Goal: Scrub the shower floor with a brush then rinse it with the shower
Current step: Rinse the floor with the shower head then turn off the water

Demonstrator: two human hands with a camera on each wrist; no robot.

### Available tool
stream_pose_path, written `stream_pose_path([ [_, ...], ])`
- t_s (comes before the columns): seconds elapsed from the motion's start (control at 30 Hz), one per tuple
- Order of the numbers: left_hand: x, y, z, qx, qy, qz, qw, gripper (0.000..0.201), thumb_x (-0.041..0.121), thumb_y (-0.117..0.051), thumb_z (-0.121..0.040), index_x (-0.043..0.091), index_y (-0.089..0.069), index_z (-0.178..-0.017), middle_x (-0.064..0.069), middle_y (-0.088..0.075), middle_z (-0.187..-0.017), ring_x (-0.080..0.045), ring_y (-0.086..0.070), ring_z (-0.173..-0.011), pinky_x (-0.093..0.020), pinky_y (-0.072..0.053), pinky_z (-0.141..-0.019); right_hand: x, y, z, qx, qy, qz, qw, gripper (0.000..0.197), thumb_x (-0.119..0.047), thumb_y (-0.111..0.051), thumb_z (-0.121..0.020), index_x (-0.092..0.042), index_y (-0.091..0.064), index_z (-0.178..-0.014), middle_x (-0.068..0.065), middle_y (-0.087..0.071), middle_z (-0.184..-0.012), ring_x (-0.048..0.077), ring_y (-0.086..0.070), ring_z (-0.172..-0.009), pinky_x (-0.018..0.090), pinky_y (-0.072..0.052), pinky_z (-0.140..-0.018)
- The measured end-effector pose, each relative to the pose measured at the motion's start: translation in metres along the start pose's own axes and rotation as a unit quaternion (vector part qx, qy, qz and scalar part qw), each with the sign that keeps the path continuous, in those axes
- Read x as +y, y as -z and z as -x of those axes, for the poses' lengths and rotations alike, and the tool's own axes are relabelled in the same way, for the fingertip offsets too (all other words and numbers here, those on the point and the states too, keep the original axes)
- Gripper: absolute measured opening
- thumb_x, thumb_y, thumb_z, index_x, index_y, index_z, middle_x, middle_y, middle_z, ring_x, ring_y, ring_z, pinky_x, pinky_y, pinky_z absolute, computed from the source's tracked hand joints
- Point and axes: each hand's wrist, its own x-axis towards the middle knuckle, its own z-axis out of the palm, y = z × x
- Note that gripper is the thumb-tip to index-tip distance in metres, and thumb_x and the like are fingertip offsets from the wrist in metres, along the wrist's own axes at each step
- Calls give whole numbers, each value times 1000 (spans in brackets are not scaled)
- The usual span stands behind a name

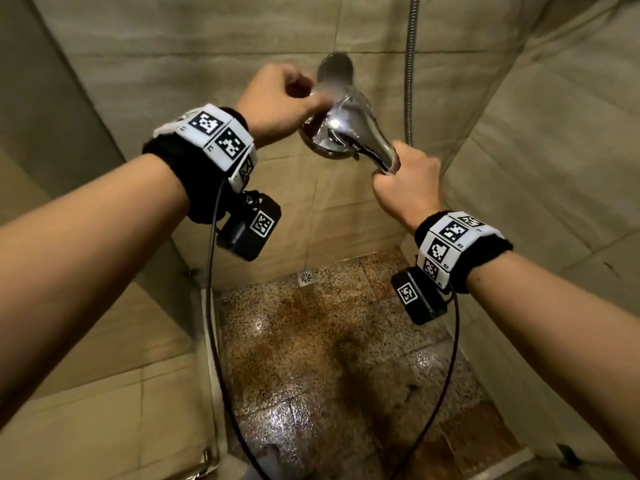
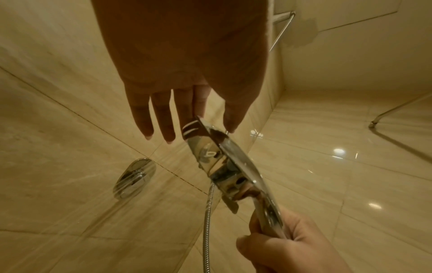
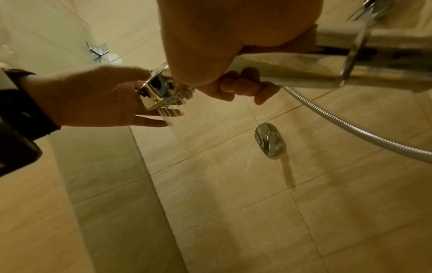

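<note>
From the head: held the chrome handheld shower head [image 1: 343,123] up near the far beige tiled wall [image 1: 214,46], right hand [image 1: 405,185] clenched round the handle's near end. Had the left hand [image 1: 277,102] up against the head's far left edge. Left the ribbed metal hose [image 1: 411,64] hanging down the wall at right. Down below, showed the wet speckled brown shower floor [image 1: 311,358], glistening, with a small square metal drain [image 1: 306,278] at its far edge.

From the left wrist: kept the left fingers [image 2: 161,114] straight and spread, forefinger just behind the head's tip. Caught the oval chrome wall valve [image 2: 134,178] to the left.

From the right wrist: wrapped the right fingers [image 3: 240,85] round the handle. Rested the left thumb [image 3: 131,72] on the head's rim, palm flat underneath, nothing clasped. Sprayed thin streams of water [image 3: 173,114] past it.
</note>
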Motion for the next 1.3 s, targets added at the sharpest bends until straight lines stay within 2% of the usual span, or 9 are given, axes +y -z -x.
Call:
stream_pose_path([
  [0.13,2,8,10,21,1,24,1000,34,30,-67,-87,10,-62,-114,9,-63,-93,2,-61,-85,-7,-47,-71,-15,4,6,-15,-13,13,1000,12,-24,-47,-67,-18,-36,-65,3,-54,-68,33,-49,-70,31,-40,-65],
  [0.23,-1,12,16,30,1,30,999,34,25,-66,-88,6,-60,-115,4,-62,-97,9,-55,-75,-1,-43,-63,-21,5,11,-21,-18,9,1000,15,-22,-47,-68,-18,-34,-63,4,-53,-69,33,-48,-70,30,-38,-65],
  [0.57,-13,25,48,49,10,26,998,40,34,-67,-86,9,-62,-117,5,-64,-101,-5,-61,-93,-9,-46,-75,-35,9,36,-51,-2,26,998,9,-28,-45,-64,-20,-40,-64,2,-59,-72,31,-53,-72,31,-43,-66],
  [0.77,-16,30,70,55,15,31,998,32,30,-66,-88,10,-63,-113,8,-65,-92,5,-60,-79,-7,-47,-70,-43,15,55,-68,17,30,997,9,-20,-53,-73,-22,-44,-72,-1,-55,-75,28,-50,-76,29,-40,-67],
  [0.87,-22,28,80,45,23,21,998,35,31,-66,-88,10,-64,-115,1,-68,-102,-5,-63,-89,-16,-51,-80,-41,20,61,-77,30,62,995,6,-20,-51,-75,-23,-47,-78,-1,-55,-77,27,-49,-76,29,-39,-69],
  [0.93,-25,23,87,39,30,39,998,36,33,-68,-86,11,-64,-114,0,-68,-103,-12,-65,-94,-28,-53,-88,-35,20,67,-53,35,79,995,13,-23,-49,-73,-22,-52,-86,3,-60,-78,30,-51,-75,32,-45,-71],
  [1.0,-23,17,93,35,27,56,997,42,35,-69,-83,9,-63,-115,-2,-69,-104,-14,-66,-95,-32,-53,-91,-30,16,72,-36,33,79,996,23,-26,-47,-69,-21,-53,-90,9,-64,-79,35,-57,-76,37,-52,-74],
  [1.13,-26,6,100,21,1,38,999,30,28,-68,-86,10,-64,-111,2,-66,-96,-4,-60,-85,-13,-48,-80,-27,15,93,-33,9,84,996,19,-29,-43,-63,-25,-46,-81,14,-67,-83,40,-59,-81,39,-52,-75],
  [1.3,-35,10,110,-4,-12,77,997,30,24,-67,-87,7,-64,-112,-1,-67,-96,-1,-62,-77,-14,-50,-74,-28,3,111,7,-13,72,997,21,-30,-43,-63,-24,-49,-82,11,-66,-79,38,-60,-77,41,-53,-78],
])
